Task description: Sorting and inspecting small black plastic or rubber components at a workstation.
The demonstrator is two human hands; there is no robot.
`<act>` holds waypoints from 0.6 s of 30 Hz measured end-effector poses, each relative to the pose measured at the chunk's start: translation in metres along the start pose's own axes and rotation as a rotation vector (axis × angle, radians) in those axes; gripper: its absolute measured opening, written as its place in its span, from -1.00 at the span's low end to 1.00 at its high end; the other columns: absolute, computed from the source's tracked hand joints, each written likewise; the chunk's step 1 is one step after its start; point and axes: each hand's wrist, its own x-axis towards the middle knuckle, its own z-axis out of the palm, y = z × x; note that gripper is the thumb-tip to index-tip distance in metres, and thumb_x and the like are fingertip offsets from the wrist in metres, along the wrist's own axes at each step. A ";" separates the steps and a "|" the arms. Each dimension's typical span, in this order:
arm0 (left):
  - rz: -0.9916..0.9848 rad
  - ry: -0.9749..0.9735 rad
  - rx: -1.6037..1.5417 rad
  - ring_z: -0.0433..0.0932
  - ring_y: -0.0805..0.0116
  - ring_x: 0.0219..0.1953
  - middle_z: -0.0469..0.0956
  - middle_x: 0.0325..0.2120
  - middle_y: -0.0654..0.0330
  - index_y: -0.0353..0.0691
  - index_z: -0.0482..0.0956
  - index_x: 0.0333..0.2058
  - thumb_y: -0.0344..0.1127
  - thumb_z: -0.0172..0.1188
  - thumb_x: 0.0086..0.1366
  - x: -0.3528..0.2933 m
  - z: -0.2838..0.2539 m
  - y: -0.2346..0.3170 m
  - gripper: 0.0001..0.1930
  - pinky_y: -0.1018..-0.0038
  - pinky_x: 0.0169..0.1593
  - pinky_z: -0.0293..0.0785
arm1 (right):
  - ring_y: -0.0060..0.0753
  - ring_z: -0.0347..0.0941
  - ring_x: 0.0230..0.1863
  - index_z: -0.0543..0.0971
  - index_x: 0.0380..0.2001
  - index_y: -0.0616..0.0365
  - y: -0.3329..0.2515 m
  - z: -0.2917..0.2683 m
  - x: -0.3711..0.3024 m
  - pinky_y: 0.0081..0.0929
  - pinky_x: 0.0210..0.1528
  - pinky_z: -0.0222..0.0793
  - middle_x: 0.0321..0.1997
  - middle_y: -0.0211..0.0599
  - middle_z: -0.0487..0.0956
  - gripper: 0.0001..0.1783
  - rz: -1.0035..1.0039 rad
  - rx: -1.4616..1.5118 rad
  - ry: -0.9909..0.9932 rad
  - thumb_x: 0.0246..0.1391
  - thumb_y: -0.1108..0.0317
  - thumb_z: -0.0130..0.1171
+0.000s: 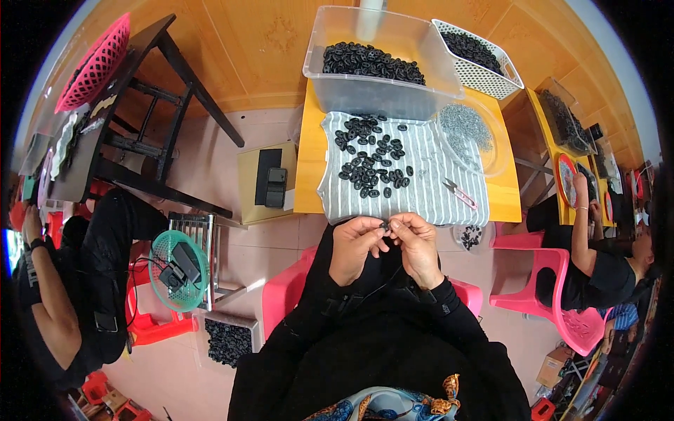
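Note:
My left hand point(354, 249) and my right hand point(418, 249) meet above my lap, just off the table's front edge. Their fingertips pinch a small black oval part point(385, 226) between them; most of it is hidden by the fingers. On the striped cloth point(428, 200) in front of me lie many loose black oval parts point(365, 168), each with holes. To their right rests a pair of thread snips point(460, 194) with pink handles. A round clear tray point(484, 168) holds a heap of small silvery metal pieces point(465, 126).
Behind the cloth stands a clear plastic bin point(386, 98) of black parts, beside a white perforated basket point(502, 84) with more. A clear box point(230, 342) of black pieces sits on the floor at left. Other people work at both sides; a pink chair point(547, 281) stands at right.

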 end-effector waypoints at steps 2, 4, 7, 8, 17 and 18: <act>0.002 0.001 0.003 0.54 0.47 -0.57 0.60 -0.44 0.13 -0.40 0.55 -0.30 -0.53 0.13 0.19 0.000 0.000 0.001 -0.89 0.67 -0.57 0.37 | -0.73 0.42 -0.48 0.60 -0.35 0.21 0.000 0.002 0.000 -0.76 -0.44 0.23 -0.48 -0.44 0.59 -0.93 -0.004 -0.009 0.000 0.08 0.49 0.16; 0.004 0.004 0.006 0.54 0.48 -0.57 0.60 -0.44 0.13 -0.40 0.55 -0.30 -0.53 0.13 0.19 0.000 0.000 0.001 -0.89 0.67 -0.57 0.37 | -0.74 0.42 -0.47 0.60 -0.35 0.21 0.000 0.003 -0.001 -0.76 -0.43 0.24 -0.48 -0.45 0.59 -0.93 -0.006 -0.019 -0.001 0.08 0.50 0.15; 0.006 0.003 0.003 0.54 0.48 -0.57 0.60 -0.45 0.14 -0.41 0.55 -0.31 -0.53 0.13 0.19 0.000 0.000 0.000 -0.89 0.68 -0.57 0.36 | -0.75 0.40 -0.48 0.59 -0.35 0.21 0.000 0.005 -0.001 -0.76 -0.42 0.24 -0.48 -0.46 0.58 -0.93 -0.032 -0.073 -0.007 0.09 0.52 0.14; 0.016 0.003 0.007 0.54 0.48 -0.57 0.60 -0.45 0.14 -0.41 0.55 -0.31 -0.53 0.14 0.18 0.000 0.001 0.000 -0.89 0.68 -0.57 0.36 | -0.75 0.39 -0.48 0.58 -0.36 0.22 0.000 0.005 -0.001 -0.76 -0.41 0.24 -0.48 -0.46 0.57 -0.93 -0.041 -0.076 -0.009 0.09 0.52 0.13; 0.058 0.017 0.025 0.53 0.49 -0.58 0.59 -0.48 0.13 -0.41 0.55 -0.32 -0.54 0.14 0.19 -0.001 0.003 0.000 -0.91 0.69 -0.59 0.34 | -0.75 0.35 -0.49 0.57 -0.38 0.23 0.001 0.006 0.000 -0.75 -0.40 0.24 -0.48 -0.46 0.56 -0.94 -0.066 -0.069 -0.023 0.09 0.55 0.11; 0.067 0.020 0.019 0.53 0.49 -0.58 0.59 -0.48 0.13 -0.41 0.55 -0.32 -0.54 0.14 0.19 -0.001 0.004 0.000 -0.91 0.69 -0.59 0.34 | -0.76 0.35 -0.49 0.56 -0.39 0.23 0.001 0.006 0.000 -0.75 -0.40 0.23 -0.49 -0.47 0.55 -0.94 -0.077 -0.087 -0.030 0.09 0.55 0.11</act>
